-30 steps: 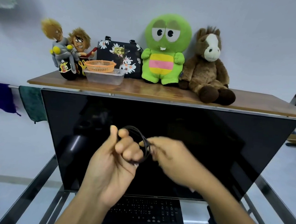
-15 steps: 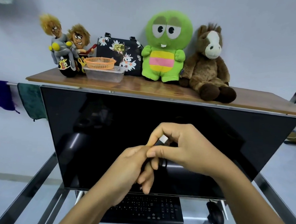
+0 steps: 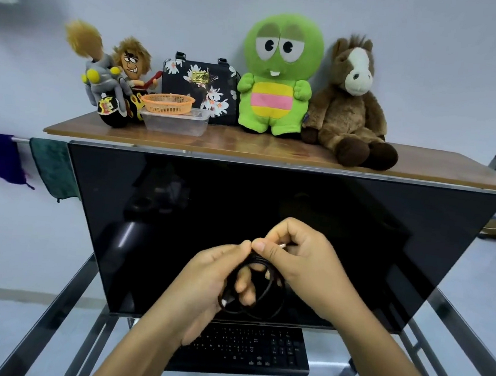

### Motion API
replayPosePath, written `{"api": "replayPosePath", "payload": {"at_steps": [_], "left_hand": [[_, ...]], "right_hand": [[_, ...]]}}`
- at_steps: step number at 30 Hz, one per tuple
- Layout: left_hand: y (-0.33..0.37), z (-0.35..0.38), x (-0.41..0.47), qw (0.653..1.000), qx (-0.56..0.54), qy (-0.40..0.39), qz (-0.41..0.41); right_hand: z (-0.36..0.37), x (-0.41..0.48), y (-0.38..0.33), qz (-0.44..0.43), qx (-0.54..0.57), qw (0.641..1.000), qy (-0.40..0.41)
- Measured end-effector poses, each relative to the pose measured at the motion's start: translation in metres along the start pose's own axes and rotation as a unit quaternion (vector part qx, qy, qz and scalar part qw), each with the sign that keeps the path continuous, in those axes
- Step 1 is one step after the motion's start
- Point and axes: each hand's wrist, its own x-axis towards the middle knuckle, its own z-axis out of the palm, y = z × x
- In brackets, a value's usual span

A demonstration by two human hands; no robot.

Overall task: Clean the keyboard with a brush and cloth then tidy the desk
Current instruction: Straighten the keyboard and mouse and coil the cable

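A thin black cable (image 3: 271, 300) is wound into a small coil in front of the dark monitor (image 3: 177, 211). My left hand (image 3: 208, 288) grips the coil's left side, fingers curled through the loops. My right hand (image 3: 303, 264) pinches the cable's top between thumb and forefinger, with a pale connector tip showing near its fingers. Both hands hover above the black keyboard (image 3: 260, 351), which lies on the glass desk (image 3: 41, 334) below the monitor; my left forearm hides the keyboard's left end. No brush or cloth is in view near the hands.
A wooden shelf (image 3: 245, 147) above the monitor carries several plush toys, a floral bag (image 3: 202, 85), and an orange basket (image 3: 166, 104) on a clear plastic box. Purple and green cloths (image 3: 50, 167) hang on a rail at left. Metal desk-frame bars run along both sides.
The coil was held high between both hands, then the hands closed together over it. Now the coil hangs lower from my left hand, and my right hand pinches its top.
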Motion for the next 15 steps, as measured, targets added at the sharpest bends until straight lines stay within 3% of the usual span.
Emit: {"api": "replayPosePath", "payload": {"at_steps": [3, 7, 15], "left_hand": [[-0.005, 0.002, -0.001, 0.991, 0.105, 0.032, 0.076], [-0.017, 0.012, 0.003, 0.969, 0.167, 0.101, 0.151], [-0.032, 0.015, 0.009, 0.919, 0.271, 0.205, 0.200]], "right_hand": [[0.002, -0.001, 0.009, 0.061, 0.141, 0.988, 0.015], [0.015, -0.008, 0.017, 0.152, 0.313, 0.937, 0.014], [0.020, -0.023, 0.043, 0.229, 0.247, 0.939, -0.065]]}}
